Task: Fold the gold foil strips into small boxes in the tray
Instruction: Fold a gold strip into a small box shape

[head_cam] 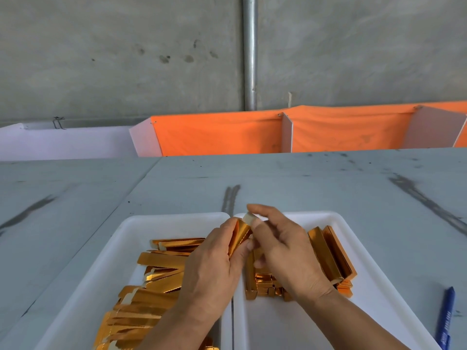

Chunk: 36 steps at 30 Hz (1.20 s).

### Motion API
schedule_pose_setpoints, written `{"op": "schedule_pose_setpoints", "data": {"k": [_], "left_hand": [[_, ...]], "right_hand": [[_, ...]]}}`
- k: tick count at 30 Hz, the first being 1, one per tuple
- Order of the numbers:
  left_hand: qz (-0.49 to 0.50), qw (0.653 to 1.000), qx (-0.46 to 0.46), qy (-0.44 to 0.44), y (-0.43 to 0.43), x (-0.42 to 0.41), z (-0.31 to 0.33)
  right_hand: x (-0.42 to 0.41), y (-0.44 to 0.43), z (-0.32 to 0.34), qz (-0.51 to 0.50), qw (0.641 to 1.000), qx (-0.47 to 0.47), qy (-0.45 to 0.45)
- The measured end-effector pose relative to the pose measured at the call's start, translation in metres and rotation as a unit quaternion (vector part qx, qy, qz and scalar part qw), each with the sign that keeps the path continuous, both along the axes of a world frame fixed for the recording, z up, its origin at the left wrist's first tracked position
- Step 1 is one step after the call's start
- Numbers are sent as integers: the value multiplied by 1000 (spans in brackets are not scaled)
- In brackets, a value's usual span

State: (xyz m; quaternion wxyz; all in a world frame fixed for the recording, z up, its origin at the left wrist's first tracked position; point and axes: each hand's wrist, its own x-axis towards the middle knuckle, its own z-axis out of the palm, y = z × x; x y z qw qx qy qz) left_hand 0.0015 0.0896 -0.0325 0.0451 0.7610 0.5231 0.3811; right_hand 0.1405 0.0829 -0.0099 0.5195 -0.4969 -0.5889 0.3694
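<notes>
Flat gold foil strips [156,286] with white tabs are heaped at mixed angles in the left tray [131,228], which is white and set at 7 o'clock in the view. Long folded gold boxes [333,253] are leant together in the matching right tray [316,215] at 5 o'clock, edge to edge with the first. One bent strip [241,236] is held over the seam between the trays, gripped by the left hand [214,263], and its white end flap at 12 o'clock is pinched by the right hand [285,248].

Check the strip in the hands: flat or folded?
Partly folded: the gold strip curves between the left hand and right hand.
</notes>
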Motion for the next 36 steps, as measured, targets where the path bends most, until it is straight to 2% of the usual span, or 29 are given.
{"op": "schedule_pose_setpoints", "data": {"k": [2, 6, 8, 12, 17, 26, 31, 36], "left_hand": [[-3, 1000, 2, 11, -1, 0, 1], [-14, 1000, 6, 23, -3, 0, -1], [-20, 999, 10, 26, -3, 0, -1], [-26, 999, 11, 23, -3, 0, -1], [-31, 999, 10, 27, -4, 1, 1], [-17, 999, 19, 42, -5, 2, 3], [-18, 999, 21, 47, -6, 2, 4], [-28, 998, 24, 50, -7, 3, 7]], "right_hand": [[3, 3, 4, -33, 998, -28, 42], [10, 10, 12, -33, 962, -152, 224], [10, 10, 12, -6, 945, -198, 259], [9, 10, 9, 32, 929, -228, 289], [9, 9, 10, 67, 933, -211, 285], [4, 4, 10, 33, 972, -158, 171], [2, 3, 10, 22, 976, -150, 155], [5, 5, 10, 26, 971, -155, 180]]}}
